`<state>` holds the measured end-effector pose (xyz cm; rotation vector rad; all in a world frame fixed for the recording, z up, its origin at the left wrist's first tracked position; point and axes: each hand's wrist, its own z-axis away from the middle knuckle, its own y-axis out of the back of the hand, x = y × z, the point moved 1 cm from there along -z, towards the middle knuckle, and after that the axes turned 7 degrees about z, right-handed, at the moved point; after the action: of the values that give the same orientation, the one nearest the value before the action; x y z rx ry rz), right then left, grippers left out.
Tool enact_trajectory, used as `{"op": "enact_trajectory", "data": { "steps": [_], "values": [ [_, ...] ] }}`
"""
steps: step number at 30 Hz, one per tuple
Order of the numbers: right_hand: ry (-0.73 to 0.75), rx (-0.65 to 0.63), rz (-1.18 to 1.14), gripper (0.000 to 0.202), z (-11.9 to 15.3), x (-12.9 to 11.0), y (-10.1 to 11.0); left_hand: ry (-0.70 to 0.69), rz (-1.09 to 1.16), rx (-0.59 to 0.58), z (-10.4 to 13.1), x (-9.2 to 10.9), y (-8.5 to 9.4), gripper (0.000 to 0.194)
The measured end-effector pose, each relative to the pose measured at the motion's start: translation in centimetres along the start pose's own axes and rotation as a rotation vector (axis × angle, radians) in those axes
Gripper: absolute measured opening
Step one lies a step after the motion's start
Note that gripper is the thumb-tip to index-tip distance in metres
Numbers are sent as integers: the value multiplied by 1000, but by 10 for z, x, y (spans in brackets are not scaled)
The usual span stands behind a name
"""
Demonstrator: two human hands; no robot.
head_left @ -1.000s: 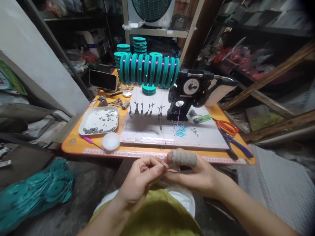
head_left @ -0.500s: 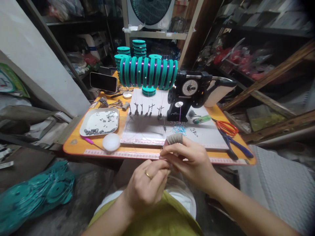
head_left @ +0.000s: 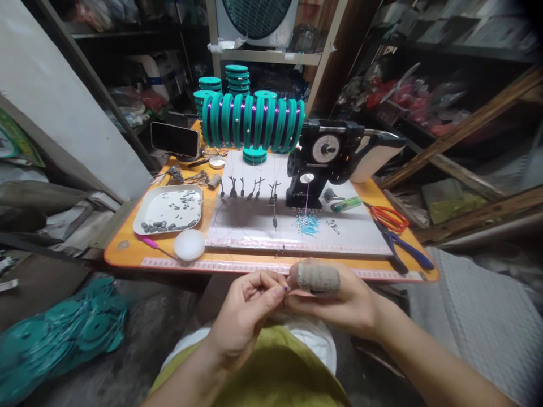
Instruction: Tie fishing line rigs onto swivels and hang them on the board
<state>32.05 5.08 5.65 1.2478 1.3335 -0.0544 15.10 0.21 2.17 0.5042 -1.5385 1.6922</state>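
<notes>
In the head view, the left hand [head_left: 250,311] has its grip pinched closed on a tiny blue piece [head_left: 287,288], which sits between the thumb and fingertip, in front of the near edge of the orange surface [head_left: 121,249]. The right hand [head_left: 348,302] meets it there, one finger wrapped in a coarse, ribbed grey sleeve [head_left: 320,277]; whether its grip holds anything I cannot tell.

Clockwise directions run from the hands. At twelve o'clock, a smooth white board [head_left: 244,226] lies below a horizontal row of ridged teal spools [head_left: 254,121] wound with shiny purple thread. Small dark weights [head_left: 275,221] hang on fine lines. At ten, a shallow, round-cornered white tray [head_left: 173,198] holds stubby grey cylinders [head_left: 159,227]. At two lie blue-handled pliers [head_left: 413,254] and orange looped handles [head_left: 392,217].

The machine's round pale dial [head_left: 326,148] bears ring markings, too blurred to read. A pink-and-white measuring strip [head_left: 237,265] edges the surface, its figures illegible.
</notes>
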Motion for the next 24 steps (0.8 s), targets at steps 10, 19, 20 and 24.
{"op": "enact_trajectory", "data": {
  "steps": [10,19,20,24],
  "values": [
    [121,284,63,12,-8,-1,-6,-1128,-1199,-112,4,-3,7,18],
    [257,383,303,22,-6,2,-9,-584,-769,-37,3,1,8,12],
    [301,400,316,28,-1,2,-9,-439,-607,5,4,0,9,14],
    [121,398,271,17,12,2,-17,-180,-86,117,5,-9,8,22]
  ]
}}
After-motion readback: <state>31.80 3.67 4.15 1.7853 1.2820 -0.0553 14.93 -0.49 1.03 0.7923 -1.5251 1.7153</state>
